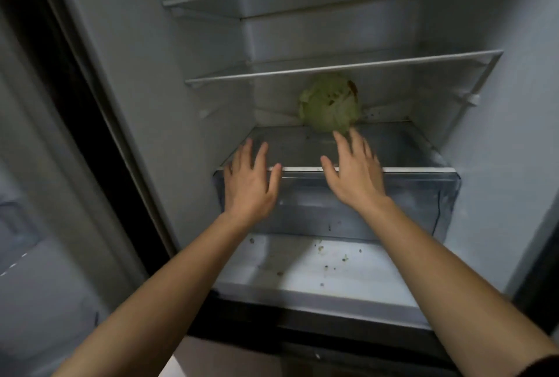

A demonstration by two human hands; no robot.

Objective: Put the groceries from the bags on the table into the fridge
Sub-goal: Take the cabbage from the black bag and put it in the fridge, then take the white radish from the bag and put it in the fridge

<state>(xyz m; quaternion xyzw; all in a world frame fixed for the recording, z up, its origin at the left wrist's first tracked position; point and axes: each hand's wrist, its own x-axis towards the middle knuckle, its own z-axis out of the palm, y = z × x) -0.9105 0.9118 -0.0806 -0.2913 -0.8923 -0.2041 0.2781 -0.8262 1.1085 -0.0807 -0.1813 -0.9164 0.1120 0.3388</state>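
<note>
Small green and brown crumbs [321, 251] lie scattered across a pale, flat surface low in view. A thin dark cord [437, 210] runs down a clear plastic wall at the right. Dark specks [373, 114] dot the back corner. At far left, a dim grey panel [36, 225] carries moulded ridges.

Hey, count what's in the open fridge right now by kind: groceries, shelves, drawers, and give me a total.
Green cabbage head, at the back of the lowest shelf: 1
Shelves in view: 3
Clear drawer under the lowest shelf: 1
Total: 5
Both hands, left hand and right hand, are open and hold nothing.
</note>
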